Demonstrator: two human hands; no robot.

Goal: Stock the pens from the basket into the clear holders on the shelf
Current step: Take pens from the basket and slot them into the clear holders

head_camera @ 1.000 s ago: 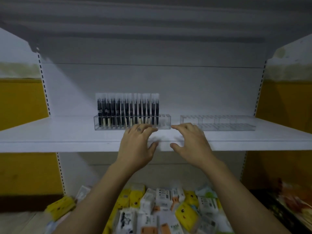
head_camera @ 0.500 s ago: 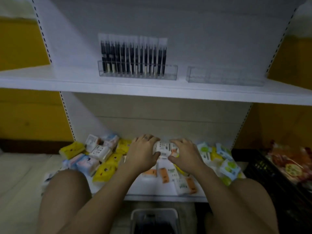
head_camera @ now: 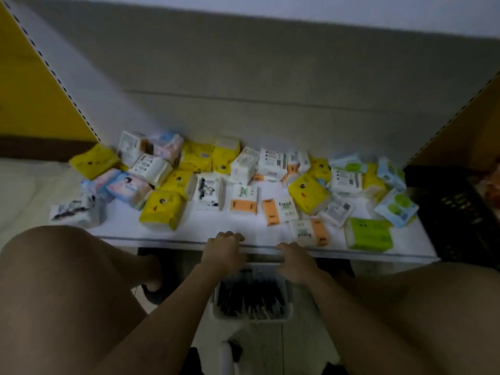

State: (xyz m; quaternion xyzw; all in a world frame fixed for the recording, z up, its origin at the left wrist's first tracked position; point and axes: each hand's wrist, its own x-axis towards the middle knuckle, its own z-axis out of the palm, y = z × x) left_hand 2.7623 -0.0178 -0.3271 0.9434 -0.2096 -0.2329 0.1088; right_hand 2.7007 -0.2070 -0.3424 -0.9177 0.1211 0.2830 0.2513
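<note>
Neither grip holds anything that shows. The left hand [head_camera: 224, 247] has its fingers loosely curled, knuckles up, at the front edge of the lower shelf [head_camera: 205, 228]. The right hand [head_camera: 296, 262] is more relaxed, with fingers reaching forward and to the left just below that edge. Both hands are blurred, so I cannot tell whether they touch the shelf.

Directly under and between the wrists stands the basket [head_camera: 251, 318], a pale rectangular tub on the floor [head_camera: 270, 345] between the person's bare left knee [head_camera: 67, 266] and right knee [head_camera: 433, 293]. Its far rim is close under the shelf's front edge. It is filled with the pens [head_camera: 251, 296], which are slim and dark. They lie packed side by side, running away from the camera, with some paler ends towards the near rim. Finer detail is lost in the dim light.

On the shelf beyond the hands lies a loose spread of small tissue packs [head_camera: 162, 209] in yellow, white with orange, pale blue, pink and green. Some lie flat and some are tipped against each other. To the right of the shelf sits a black crate [head_camera: 454, 212].
</note>
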